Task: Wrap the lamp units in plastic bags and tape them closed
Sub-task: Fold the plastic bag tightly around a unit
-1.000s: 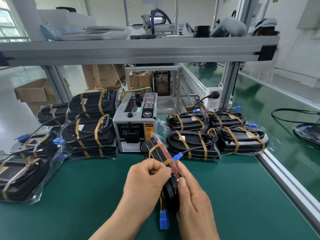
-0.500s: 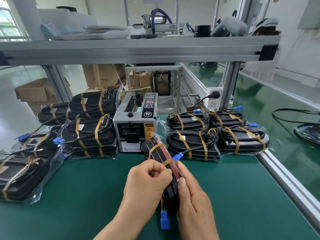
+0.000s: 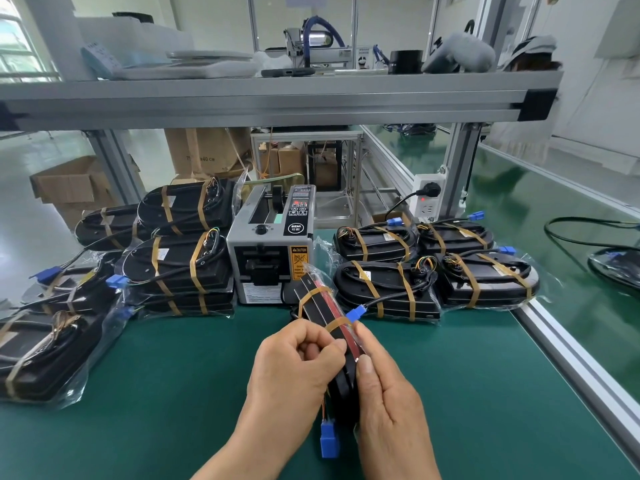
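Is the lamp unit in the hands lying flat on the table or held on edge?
On edge: the lamp unit shows its narrow side upward, gripped between the left hand and right hand.

Black lamp unit (image 3: 317,308) with a red strip stands on edge, tilted away, between the left grip (image 3: 294,368) and right grip (image 3: 388,393). Two tan tape bands (image 3: 337,323) cross its clear plastic bag (image 3: 311,271) just beyond the grip; its blue connector (image 3: 329,441) hangs below.

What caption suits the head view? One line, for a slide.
Left hand and right hand hold a bagged lamp on edge over the green mat, tape dispenser and wrapped lamps behind.
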A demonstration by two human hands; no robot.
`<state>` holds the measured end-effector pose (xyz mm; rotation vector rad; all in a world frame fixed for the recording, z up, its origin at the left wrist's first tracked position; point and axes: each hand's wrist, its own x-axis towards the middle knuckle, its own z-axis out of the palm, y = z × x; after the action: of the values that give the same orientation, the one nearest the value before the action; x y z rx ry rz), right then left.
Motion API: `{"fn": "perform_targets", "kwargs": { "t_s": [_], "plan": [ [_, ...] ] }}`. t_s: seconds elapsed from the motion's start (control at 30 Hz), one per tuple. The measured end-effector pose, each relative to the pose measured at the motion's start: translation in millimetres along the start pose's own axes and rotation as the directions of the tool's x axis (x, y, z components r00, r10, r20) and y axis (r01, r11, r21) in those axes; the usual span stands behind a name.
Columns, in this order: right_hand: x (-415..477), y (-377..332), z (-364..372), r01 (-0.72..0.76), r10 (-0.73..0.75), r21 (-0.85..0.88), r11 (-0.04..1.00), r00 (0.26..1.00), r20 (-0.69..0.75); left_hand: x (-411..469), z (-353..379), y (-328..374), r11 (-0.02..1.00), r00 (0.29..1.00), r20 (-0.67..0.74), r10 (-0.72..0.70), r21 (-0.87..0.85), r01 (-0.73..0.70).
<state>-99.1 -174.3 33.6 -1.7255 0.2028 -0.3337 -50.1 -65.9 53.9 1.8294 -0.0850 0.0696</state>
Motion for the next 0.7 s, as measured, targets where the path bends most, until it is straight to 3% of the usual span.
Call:
{"fn": "perform_targets", "kwargs": {
  "t_s": [0.27,0.53,0.7],
  "plan": [
    [0,-3,-2,-0.003,0.003,-0.022,1.000,1.000,0.002,8,10,4,0.986,0.992,-0.057,-0.113,-0.130,0.104],
    [0,-6,-6,-0.041,0.041,0.026,0.999,0.999,-0.008,4,4,-2,0.996,0.994,0.101,-0.045,-0.077,0.053],
    [-2,-6,-7,-0.032,0.032,0.005,0.999,0.999,0.014,2,0,-1,0.989,0.991,0.116,-0.068,-0.124,0.083]
  ]
}}
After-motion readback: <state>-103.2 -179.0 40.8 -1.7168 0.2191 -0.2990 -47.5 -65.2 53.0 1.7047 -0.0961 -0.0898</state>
